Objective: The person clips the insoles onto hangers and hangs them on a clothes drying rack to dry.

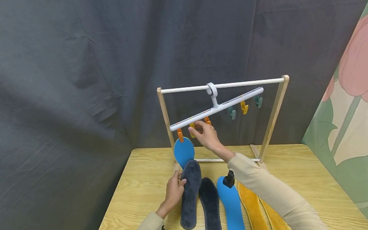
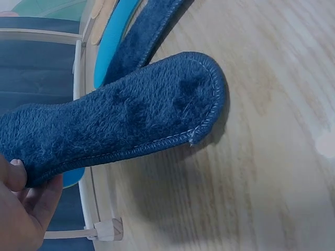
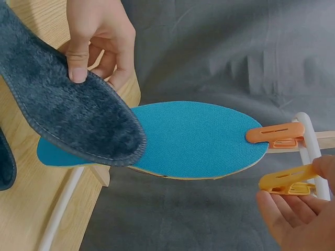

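Observation:
My left hand [image 1: 175, 188] pinches the edge of a dark blue fuzzy insole [image 1: 191, 196], held tilted above the table. Up at the white hanger [image 1: 215, 110], my right hand [image 1: 206, 134] pinches a yellow clip [image 3: 287, 179] between thumb and fingers. Beside it, an orange clip [image 3: 275, 134] grips the top of a bright blue insole [image 3: 199, 138], which hangs down behind the dark one. The hanger tilts, its left end low. A second dark insole [image 1: 210, 209], another blue insole [image 1: 232, 209] and two yellow insoles [image 1: 254, 210] lie on the table.
A wooden rack [image 1: 274, 119] with a white top bar [image 1: 249, 83] carries the hanger. Other clips on it include an orange clip [image 1: 207, 121], a yellow clip [image 1: 244, 107] and a green clip [image 1: 259, 101]. Dark cloth [image 1: 119, 62] hangs behind the wooden table [image 1: 143, 175].

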`<action>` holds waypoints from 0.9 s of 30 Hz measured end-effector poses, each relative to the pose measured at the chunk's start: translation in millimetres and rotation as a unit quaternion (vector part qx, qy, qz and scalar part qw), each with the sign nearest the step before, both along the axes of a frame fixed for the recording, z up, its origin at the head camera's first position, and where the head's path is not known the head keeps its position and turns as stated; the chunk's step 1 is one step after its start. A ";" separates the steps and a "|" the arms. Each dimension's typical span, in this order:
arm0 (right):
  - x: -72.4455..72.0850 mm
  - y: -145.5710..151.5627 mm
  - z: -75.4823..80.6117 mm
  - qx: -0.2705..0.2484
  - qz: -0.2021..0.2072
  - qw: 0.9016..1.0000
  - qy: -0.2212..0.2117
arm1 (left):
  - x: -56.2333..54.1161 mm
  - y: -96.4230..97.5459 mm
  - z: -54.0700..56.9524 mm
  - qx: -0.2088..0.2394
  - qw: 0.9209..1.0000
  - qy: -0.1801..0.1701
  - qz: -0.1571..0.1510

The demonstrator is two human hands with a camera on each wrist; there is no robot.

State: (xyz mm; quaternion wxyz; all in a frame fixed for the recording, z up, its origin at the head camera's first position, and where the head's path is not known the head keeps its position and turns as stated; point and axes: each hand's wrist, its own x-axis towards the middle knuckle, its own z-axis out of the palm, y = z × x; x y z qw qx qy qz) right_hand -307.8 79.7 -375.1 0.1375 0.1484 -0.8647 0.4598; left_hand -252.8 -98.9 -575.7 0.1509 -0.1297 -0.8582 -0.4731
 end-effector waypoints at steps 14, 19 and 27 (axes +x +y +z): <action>-0.4 -2.2 -0.2 -0.017 -0.011 1.000 0.003 | -6.2 7.1 16.2 0.022 0.999 0.038 -0.004; 0.8 -1.7 -0.9 -0.025 -0.018 1.000 0.004 | -9.1 8.2 24.0 0.013 0.999 0.051 0.000; 1.5 -3.8 -0.9 -0.039 -0.027 0.999 0.006 | -15.1 10.0 36.7 0.044 0.998 0.040 0.002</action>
